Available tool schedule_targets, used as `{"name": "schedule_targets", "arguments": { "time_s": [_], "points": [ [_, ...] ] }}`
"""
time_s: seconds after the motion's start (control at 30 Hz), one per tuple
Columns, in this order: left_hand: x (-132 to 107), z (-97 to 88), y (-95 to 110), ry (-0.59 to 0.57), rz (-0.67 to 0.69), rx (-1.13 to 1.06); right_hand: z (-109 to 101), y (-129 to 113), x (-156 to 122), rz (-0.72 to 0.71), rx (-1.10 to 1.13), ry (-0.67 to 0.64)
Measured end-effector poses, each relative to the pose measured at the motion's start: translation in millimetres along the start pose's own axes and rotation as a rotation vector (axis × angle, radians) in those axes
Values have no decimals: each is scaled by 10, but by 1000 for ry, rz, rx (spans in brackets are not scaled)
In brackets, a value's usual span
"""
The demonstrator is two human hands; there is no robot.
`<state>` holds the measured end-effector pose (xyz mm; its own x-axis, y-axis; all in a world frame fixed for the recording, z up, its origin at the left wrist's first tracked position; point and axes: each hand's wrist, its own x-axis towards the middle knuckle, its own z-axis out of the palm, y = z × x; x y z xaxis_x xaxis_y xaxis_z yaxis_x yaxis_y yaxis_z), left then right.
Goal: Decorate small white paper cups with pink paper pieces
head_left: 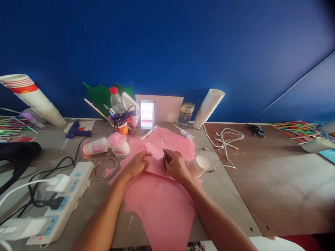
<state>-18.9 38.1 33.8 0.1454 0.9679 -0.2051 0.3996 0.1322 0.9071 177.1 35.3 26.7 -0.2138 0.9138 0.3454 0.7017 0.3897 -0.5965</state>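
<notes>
My right hand (176, 165) is closed round the dark handles of a pair of scissors (162, 141), whose blades point away from me over the paper. To its left, my left hand (137, 164) has its fingers curled on the edge of a pink paper sheet (154, 164), gripping it. More pink paper (159, 205) lies beneath and drapes toward the table's front edge. Just right of my right hand, a white paper cup (202, 165) stands close to the wrist. The paper partly hides the tips of my left fingers.
A power strip (70, 195) with plugs and cables lies at left, near a glue gun (77, 130) and a tape roll (105, 168). Behind are decorated cups (94, 147), a lit phone (147, 114), a glass jar (185, 114) and stacked paper cups (209, 108). A white cable (230, 137) coils right.
</notes>
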Motion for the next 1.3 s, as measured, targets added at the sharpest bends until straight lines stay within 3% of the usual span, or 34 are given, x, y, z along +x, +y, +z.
{"name": "schedule_targets", "arguments": {
  "time_s": [0.1,0.27,0.4,0.5,0.73,1.0,1.2,1.3],
  "points": [
    [-34,-20,30,-95,-30,-8,21,66,13,24,-81,-24],
    [-33,-59,-2,-190,52,20,58,186,44,97,-105,3],
    [-34,-69,-5,-342,-45,-5,96,213,34,89,-118,56],
    [-53,-71,23,-388,-93,-1,115,210,15,72,-226,40],
    [-63,-98,10,-459,-50,64,106,184,-11,113,-395,-20],
    [-11,-86,-29,-365,-21,6,88,144,-14,126,-441,-37],
    [14,-52,-32,-110,105,112,96,160,10,142,-464,-38],
    [-12,-32,-19,-95,125,86,110,168,11,158,-458,-62]
  ]
}}
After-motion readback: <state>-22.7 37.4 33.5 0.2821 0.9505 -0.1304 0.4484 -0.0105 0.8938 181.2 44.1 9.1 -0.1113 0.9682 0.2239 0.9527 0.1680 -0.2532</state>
